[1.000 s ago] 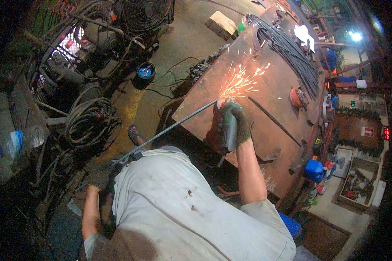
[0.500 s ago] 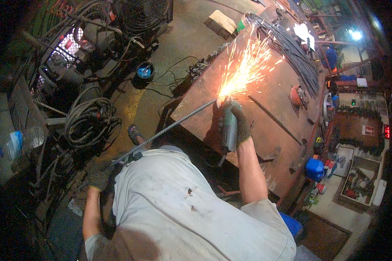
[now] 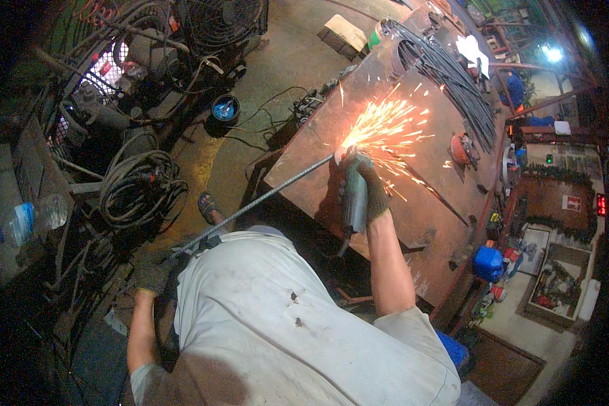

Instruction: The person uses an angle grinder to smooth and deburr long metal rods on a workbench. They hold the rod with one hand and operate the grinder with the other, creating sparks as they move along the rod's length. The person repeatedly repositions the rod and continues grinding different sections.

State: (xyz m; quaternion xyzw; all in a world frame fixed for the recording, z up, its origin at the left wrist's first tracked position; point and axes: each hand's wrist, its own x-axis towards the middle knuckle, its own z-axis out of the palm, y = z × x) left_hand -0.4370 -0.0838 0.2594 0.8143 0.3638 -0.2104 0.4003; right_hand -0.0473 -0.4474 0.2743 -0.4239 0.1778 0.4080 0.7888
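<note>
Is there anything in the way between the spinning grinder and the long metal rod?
Nothing visible does. The angle grinder in the gloved right hand already meets the steel rod at its tip on the rusty table, where sparks fly.

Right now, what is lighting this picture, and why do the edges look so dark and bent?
Head view: sparks glare brightest beside the right hand; a lamp flares upper right; the fisheye darkens the corners and curves the steel table.
</note>
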